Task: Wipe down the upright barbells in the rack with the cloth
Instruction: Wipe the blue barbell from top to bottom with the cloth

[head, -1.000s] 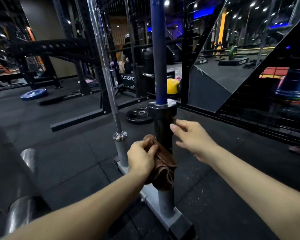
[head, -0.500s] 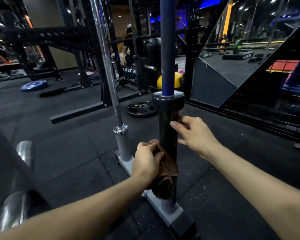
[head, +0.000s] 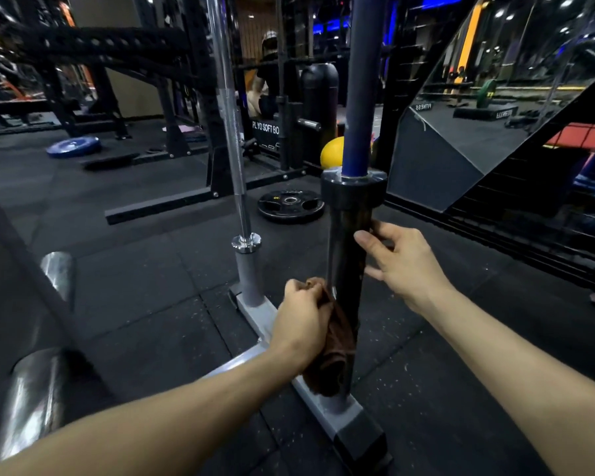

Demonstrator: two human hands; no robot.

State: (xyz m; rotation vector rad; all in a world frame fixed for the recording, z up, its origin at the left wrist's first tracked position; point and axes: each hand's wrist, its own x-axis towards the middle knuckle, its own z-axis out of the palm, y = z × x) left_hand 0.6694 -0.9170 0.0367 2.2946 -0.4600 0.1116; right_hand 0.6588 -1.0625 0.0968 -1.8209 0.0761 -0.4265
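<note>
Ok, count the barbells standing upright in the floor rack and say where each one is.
2. The blue barbell stands in the near slot, its black sleeve held by both hands; the chrome barbell stands in the next slot behind it, to the left. Others may be out of view.

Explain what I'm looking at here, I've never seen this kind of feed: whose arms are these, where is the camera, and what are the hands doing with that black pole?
There is no robot here. The picture comes from one wide-angle camera worn on a person's head, looking forward and down, so the two bare arms are that person's own.

The left hand grips a brown cloth and holds it against the black sleeve of an upright barbell with a blue shaft. The right hand holds the sleeve higher up, thumb in front, fingers curled around it.

The barbell stands in a grey floor rack. A second, silver barbell stands in the rack's farther slot.

On the dark gym floor behind lie a black plate and a blue plate.
</note>
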